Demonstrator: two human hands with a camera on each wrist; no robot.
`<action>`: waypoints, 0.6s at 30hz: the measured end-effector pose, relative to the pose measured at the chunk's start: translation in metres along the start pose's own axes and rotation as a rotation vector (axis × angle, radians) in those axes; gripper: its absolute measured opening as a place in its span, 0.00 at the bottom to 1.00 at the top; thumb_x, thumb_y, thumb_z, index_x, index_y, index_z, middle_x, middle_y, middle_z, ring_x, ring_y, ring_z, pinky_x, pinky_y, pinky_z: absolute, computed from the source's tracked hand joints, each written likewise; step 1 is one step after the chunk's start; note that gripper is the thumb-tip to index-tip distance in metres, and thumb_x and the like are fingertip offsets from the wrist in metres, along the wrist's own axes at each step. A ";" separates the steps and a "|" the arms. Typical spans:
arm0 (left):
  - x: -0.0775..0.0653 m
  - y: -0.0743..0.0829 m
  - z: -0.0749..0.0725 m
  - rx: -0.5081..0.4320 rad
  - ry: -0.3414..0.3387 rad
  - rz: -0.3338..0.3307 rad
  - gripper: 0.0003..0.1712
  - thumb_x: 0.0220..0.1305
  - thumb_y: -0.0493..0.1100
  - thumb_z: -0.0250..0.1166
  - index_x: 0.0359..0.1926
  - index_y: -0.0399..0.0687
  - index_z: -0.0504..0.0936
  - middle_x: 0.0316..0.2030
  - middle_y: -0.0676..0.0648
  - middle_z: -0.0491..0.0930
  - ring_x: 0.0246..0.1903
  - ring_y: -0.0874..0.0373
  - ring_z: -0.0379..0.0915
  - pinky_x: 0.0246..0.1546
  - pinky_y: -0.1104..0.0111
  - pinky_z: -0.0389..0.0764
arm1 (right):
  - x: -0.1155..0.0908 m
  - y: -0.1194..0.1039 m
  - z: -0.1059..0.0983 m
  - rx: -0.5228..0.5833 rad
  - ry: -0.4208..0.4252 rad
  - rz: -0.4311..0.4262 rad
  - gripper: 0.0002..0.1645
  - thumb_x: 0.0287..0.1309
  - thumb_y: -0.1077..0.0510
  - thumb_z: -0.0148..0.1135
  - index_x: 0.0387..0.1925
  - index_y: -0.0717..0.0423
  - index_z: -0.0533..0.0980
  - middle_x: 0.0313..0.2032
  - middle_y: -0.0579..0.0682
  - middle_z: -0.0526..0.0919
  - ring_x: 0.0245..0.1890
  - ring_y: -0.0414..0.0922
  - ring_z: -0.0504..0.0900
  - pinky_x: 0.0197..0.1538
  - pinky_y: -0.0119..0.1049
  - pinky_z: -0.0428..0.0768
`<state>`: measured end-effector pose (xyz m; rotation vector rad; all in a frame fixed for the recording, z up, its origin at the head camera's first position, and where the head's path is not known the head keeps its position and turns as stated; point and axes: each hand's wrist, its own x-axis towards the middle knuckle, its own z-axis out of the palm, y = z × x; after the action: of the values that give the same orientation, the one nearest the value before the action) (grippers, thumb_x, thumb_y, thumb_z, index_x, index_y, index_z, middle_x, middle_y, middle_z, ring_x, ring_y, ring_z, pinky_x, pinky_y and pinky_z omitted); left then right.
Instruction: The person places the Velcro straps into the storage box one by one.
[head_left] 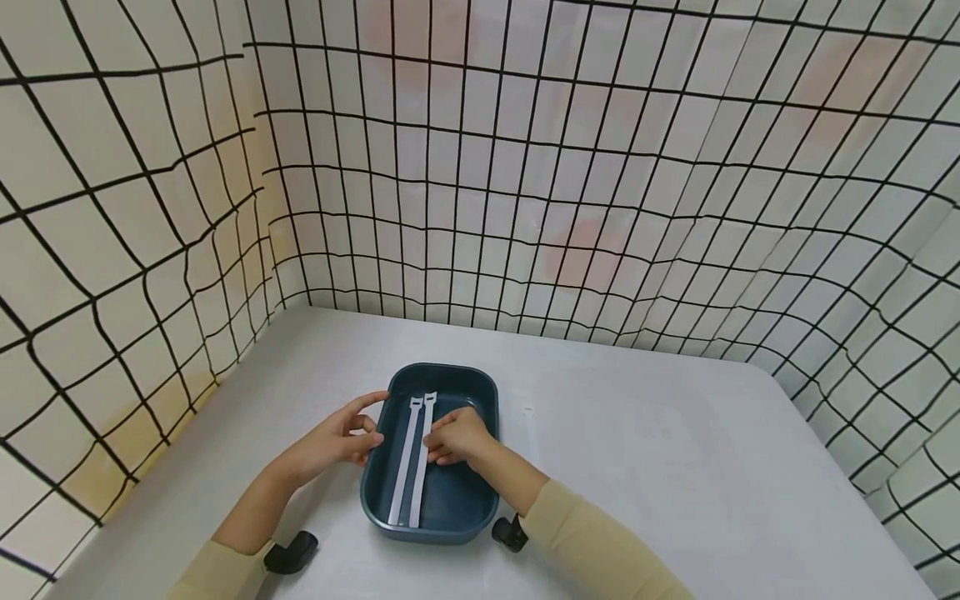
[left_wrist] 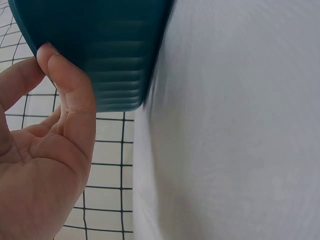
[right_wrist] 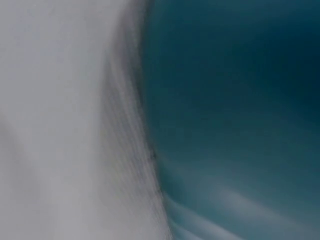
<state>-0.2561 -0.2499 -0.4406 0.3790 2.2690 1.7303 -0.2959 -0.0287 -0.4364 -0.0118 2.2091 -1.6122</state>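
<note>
A dark teal rectangular tray stands on the white table. Two white straps, each with a slotted head, lie side by side lengthwise in it: the left strap and the right strap. My left hand holds the tray's left rim; in the left wrist view its thumb and a finger meet at the edge of the tray wall. Reaching over the right side, my right hand pinches the right strap near its middle. The right wrist view shows only the blurred tray side, with the hand out of sight.
A faint white strap lies on the white table, right of the tray. Black wire grid walls with white backing stand behind and at both sides. Black wrist devices sit at both sleeves, near the tray's front.
</note>
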 end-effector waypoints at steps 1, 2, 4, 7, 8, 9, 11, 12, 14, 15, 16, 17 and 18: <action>-0.001 0.000 -0.001 0.002 -0.001 0.001 0.40 0.69 0.40 0.60 0.75 0.42 0.50 0.36 0.39 0.70 0.30 0.49 0.74 0.37 0.61 0.81 | 0.000 0.000 0.002 -0.003 0.005 0.005 0.06 0.53 0.71 0.67 0.33 0.67 0.77 0.20 0.55 0.83 0.16 0.41 0.81 0.21 0.27 0.78; -0.001 0.000 -0.001 0.002 0.000 0.000 0.39 0.69 0.39 0.60 0.75 0.43 0.51 0.36 0.39 0.70 0.30 0.49 0.74 0.37 0.61 0.81 | 0.000 0.000 0.003 -0.004 0.009 0.014 0.05 0.53 0.71 0.67 0.32 0.67 0.78 0.19 0.55 0.83 0.16 0.41 0.81 0.20 0.27 0.78; -0.002 0.000 -0.002 0.000 0.002 -0.005 0.39 0.69 0.39 0.60 0.75 0.43 0.51 0.36 0.39 0.71 0.30 0.49 0.74 0.37 0.61 0.81 | 0.000 0.000 0.006 -0.017 0.017 0.022 0.04 0.53 0.71 0.67 0.31 0.68 0.79 0.19 0.54 0.82 0.16 0.41 0.82 0.20 0.27 0.78; -0.002 -0.001 -0.003 -0.004 -0.006 0.000 0.40 0.68 0.39 0.60 0.75 0.43 0.51 0.36 0.39 0.71 0.30 0.49 0.74 0.38 0.60 0.81 | 0.001 -0.001 0.010 -0.032 0.032 0.036 0.02 0.52 0.71 0.66 0.29 0.68 0.79 0.19 0.54 0.82 0.16 0.41 0.81 0.20 0.28 0.78; -0.003 -0.001 -0.003 -0.005 -0.007 -0.002 0.39 0.68 0.39 0.60 0.75 0.43 0.51 0.36 0.39 0.71 0.30 0.49 0.74 0.38 0.60 0.81 | 0.001 -0.001 0.011 -0.038 0.038 0.041 0.02 0.52 0.71 0.66 0.29 0.68 0.79 0.18 0.54 0.82 0.16 0.41 0.81 0.20 0.28 0.78; -0.003 -0.002 -0.003 -0.005 -0.010 0.000 0.40 0.68 0.39 0.60 0.75 0.43 0.51 0.36 0.39 0.71 0.30 0.49 0.74 0.38 0.60 0.81 | 0.000 -0.001 0.012 -0.043 0.043 0.043 0.02 0.52 0.71 0.67 0.28 0.68 0.79 0.18 0.54 0.82 0.15 0.41 0.81 0.20 0.28 0.78; -0.003 -0.002 -0.004 -0.005 -0.013 0.000 0.39 0.69 0.39 0.60 0.75 0.43 0.51 0.36 0.39 0.71 0.30 0.49 0.74 0.38 0.60 0.81 | 0.001 0.000 0.013 -0.046 0.052 0.049 0.03 0.52 0.71 0.67 0.28 0.67 0.79 0.18 0.54 0.82 0.15 0.41 0.81 0.20 0.28 0.78; -0.003 -0.002 -0.004 -0.005 -0.012 -0.002 0.39 0.68 0.39 0.60 0.75 0.43 0.51 0.36 0.39 0.71 0.30 0.49 0.74 0.38 0.60 0.81 | 0.001 0.000 0.014 -0.048 0.055 0.049 0.03 0.52 0.71 0.67 0.28 0.67 0.79 0.18 0.54 0.82 0.15 0.40 0.81 0.20 0.28 0.78; -0.004 -0.002 -0.004 -0.004 -0.013 -0.003 0.39 0.69 0.39 0.60 0.74 0.43 0.51 0.36 0.39 0.71 0.30 0.49 0.74 0.37 0.60 0.81 | 0.001 0.000 0.015 -0.049 0.061 0.048 0.03 0.52 0.71 0.67 0.27 0.67 0.79 0.18 0.54 0.82 0.15 0.40 0.81 0.19 0.27 0.78; -0.004 -0.002 -0.005 -0.003 -0.015 0.000 0.39 0.69 0.39 0.60 0.74 0.43 0.51 0.36 0.39 0.70 0.30 0.49 0.74 0.37 0.60 0.81 | 0.001 0.000 0.015 -0.050 0.063 0.046 0.03 0.52 0.71 0.67 0.27 0.67 0.79 0.17 0.54 0.82 0.15 0.40 0.81 0.19 0.27 0.78; -0.004 -0.002 -0.005 -0.002 -0.015 0.001 0.39 0.69 0.40 0.60 0.74 0.43 0.51 0.36 0.39 0.70 0.30 0.49 0.74 0.37 0.61 0.81 | 0.001 0.000 0.016 -0.051 0.065 0.045 0.03 0.52 0.71 0.67 0.27 0.67 0.79 0.17 0.54 0.81 0.14 0.40 0.81 0.19 0.27 0.77; -0.004 -0.002 -0.005 -0.001 -0.016 0.003 0.39 0.69 0.40 0.60 0.74 0.43 0.51 0.36 0.39 0.70 0.29 0.49 0.74 0.37 0.61 0.81 | 0.001 0.000 0.016 -0.054 0.067 0.043 0.03 0.52 0.71 0.67 0.26 0.67 0.79 0.17 0.54 0.81 0.14 0.40 0.81 0.19 0.27 0.77; -0.004 -0.002 -0.006 -0.001 -0.018 0.006 0.39 0.68 0.40 0.60 0.74 0.42 0.51 0.36 0.39 0.70 0.29 0.49 0.74 0.37 0.61 0.81 | 0.001 0.000 0.016 -0.056 0.068 0.040 0.03 0.52 0.71 0.67 0.26 0.67 0.79 0.17 0.54 0.81 0.14 0.40 0.80 0.19 0.27 0.77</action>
<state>-0.2540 -0.2571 -0.4413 0.4000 2.2570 1.7235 -0.2913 -0.0437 -0.4407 0.0728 2.2902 -1.5508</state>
